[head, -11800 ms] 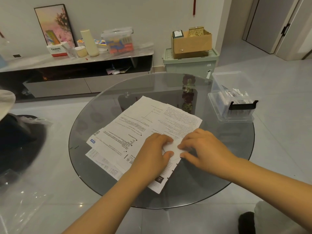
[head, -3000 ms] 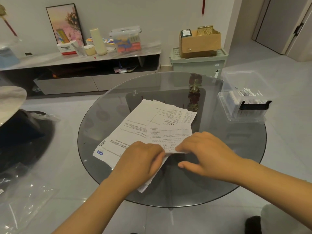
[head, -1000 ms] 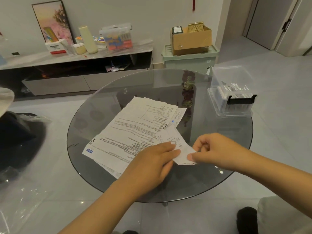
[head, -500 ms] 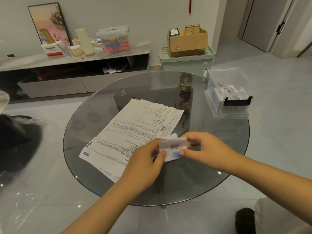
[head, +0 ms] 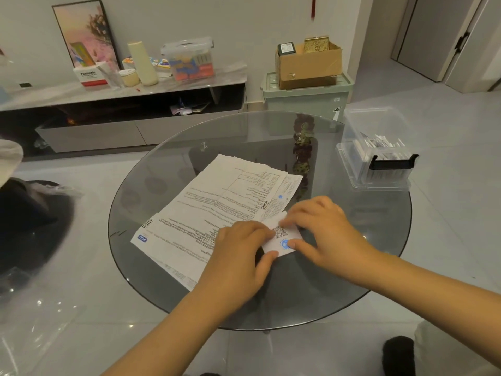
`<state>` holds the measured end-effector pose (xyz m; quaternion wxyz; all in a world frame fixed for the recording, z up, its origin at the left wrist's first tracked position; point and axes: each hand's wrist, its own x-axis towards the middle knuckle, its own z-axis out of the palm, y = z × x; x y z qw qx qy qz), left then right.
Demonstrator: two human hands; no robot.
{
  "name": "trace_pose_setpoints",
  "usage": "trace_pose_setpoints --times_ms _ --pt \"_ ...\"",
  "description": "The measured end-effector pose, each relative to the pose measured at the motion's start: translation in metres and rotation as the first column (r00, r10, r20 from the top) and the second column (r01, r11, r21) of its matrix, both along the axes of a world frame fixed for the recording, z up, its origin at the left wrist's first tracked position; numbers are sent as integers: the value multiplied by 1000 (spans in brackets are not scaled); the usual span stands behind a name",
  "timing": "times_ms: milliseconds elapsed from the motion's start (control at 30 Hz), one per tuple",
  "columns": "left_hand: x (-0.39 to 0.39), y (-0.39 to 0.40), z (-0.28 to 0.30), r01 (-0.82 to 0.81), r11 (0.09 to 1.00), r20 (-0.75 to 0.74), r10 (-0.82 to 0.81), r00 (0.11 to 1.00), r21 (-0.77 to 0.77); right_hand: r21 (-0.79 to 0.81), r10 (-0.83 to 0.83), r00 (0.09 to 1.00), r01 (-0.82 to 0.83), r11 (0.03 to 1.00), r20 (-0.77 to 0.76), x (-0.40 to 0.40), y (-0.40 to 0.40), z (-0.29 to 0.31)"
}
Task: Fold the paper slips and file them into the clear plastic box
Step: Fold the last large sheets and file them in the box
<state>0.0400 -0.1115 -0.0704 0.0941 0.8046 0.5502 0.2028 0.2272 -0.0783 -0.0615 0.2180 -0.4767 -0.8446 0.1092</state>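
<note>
Both hands, left and right, pinch the folded slip, its long axis running left-right.

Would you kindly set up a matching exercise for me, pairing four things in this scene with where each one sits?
Things:
1. folded slip
2. clear plastic box
3. cardboard box
4. large printed sheets

Places:
A. on top of the green storage bin
B. at the right edge of the glass table, with slips already filed inside
C. pressed flat under the fingers of the left hand and right hand
D. spread across the middle of the table, partly under the left hand

Pairs: 1-C, 2-B, 3-A, 4-D
</note>
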Motion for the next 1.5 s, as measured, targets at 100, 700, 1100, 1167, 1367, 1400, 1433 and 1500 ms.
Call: trace_pose_setpoints --times_ms 100,700,1100,1167,1367,1400,1433,1500 --pt "-1 3 -1 21 1000 -27 -21 999 7 11 97 991 -99 995 88 3 -2 0" --pt "12 17 13 -146 980 238 176 955 -136 -110 -59 997 54 992 -47 7 2 9" --pt "8 20 11 28 998 29 -27 999 -63 2 103 966 -106 994 237 6 2 9" --pt "8 21 14 42 996 -9 -43 999 -82 25 114 957 -125 992 268 6 1 11" --pt "25 19 27 2 998 0 -2 1000 -69 142 4 979 -34 989 206 5 -3 18" --pt "29 19 27 -39 996 53 43 998 -81 156 -20 986 -6 988 164 7 -4 19" --pt "34 20 31 -85 989 120 100 988 -120 147 -36 991 17 989 128 10 -4 24" --pt "42 26 41 -117 967 263 176 948 -227 71 -50 996 45 996 78 20 -4 38"
